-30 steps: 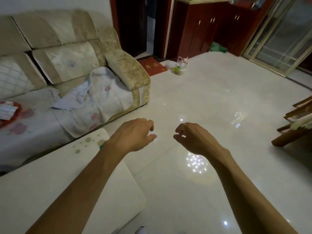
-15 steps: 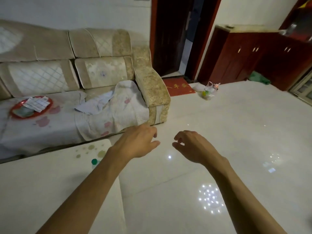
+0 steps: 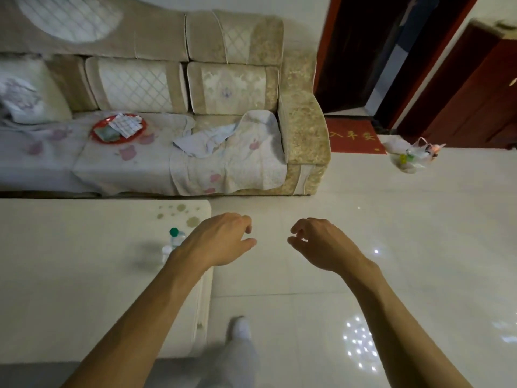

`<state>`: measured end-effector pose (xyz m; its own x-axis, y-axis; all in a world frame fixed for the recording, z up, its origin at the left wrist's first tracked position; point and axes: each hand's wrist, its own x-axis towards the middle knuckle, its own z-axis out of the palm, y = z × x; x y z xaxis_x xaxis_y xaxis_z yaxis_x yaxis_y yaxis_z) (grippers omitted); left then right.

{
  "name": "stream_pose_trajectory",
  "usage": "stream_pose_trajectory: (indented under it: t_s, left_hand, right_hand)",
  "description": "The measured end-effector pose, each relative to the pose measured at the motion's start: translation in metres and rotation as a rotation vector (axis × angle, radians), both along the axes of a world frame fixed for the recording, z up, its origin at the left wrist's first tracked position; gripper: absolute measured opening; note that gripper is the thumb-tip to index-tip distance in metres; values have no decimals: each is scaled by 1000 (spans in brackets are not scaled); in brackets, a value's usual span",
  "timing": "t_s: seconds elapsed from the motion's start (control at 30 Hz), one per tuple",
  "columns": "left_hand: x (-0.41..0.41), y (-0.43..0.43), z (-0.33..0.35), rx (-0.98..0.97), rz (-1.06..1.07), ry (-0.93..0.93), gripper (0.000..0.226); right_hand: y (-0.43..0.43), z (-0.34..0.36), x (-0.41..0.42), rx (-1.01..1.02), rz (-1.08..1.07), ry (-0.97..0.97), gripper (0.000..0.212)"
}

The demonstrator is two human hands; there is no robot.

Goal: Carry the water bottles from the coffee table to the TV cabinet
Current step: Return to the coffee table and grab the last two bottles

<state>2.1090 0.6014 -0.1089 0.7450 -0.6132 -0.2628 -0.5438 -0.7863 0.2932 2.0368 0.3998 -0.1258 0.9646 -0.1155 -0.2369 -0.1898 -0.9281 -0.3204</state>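
A clear water bottle with a green cap [image 3: 174,238] stands near the right end of the white coffee table [image 3: 84,270]. A second bottle with a white cap [image 3: 166,252] shows just in front of it, partly hidden by my left forearm. My left hand [image 3: 221,240] hovers over the table's right edge, just right of the bottles, fingers loosely curled and holding nothing. My right hand [image 3: 321,245] hangs over the floor, also empty with curled fingers. The TV cabinet is out of sight.
A beige sofa [image 3: 195,107] with cloths and a red tray [image 3: 119,128] runs behind the table. Glossy tiled floor [image 3: 391,247] spreads to the right. A plastic bag [image 3: 411,158], a red doormat [image 3: 354,137] and dark wooden cupboards [image 3: 475,88] lie beyond. My leg [image 3: 237,348] is beside the table.
The view has swung left and down toward the coffee table, bringing the bottles and more of the sofa into sight. Both hands stay empty and keep the same pose.
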Motion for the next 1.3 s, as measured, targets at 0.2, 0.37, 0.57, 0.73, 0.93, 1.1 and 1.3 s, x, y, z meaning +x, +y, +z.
stream_pose_trajectory:
  t_s: [0.2,0.37,0.57,0.73,0.93,1.1,1.3]
  left_hand:
    - [50,0,-29,-35,111,39,35]
    - [100,3,-48,-65,190,107,34]
    - [166,41,-51,-114,370,127,33]
    - [181,98,-60,-143,583,152,33]
    - [160,153,-91,-184,805,288,31]
    - [146,163,-113,-182,1002,294,33]
    - [142,158,-148,-226,1248,360,30]
  right_hand:
    - [-10,-18,63,-29,84,32,35]
    - [-5,-30,130,-40,169,98,35]
    - [24,-42,214,-48,291,125,35]
    - [68,-51,267,-46,468,150,35]
    - [122,-66,314,-43,672,193,34]
    - [161,-86,341,-74,827,268,37]
    - [193,-134,378,-75,1017,386,39]
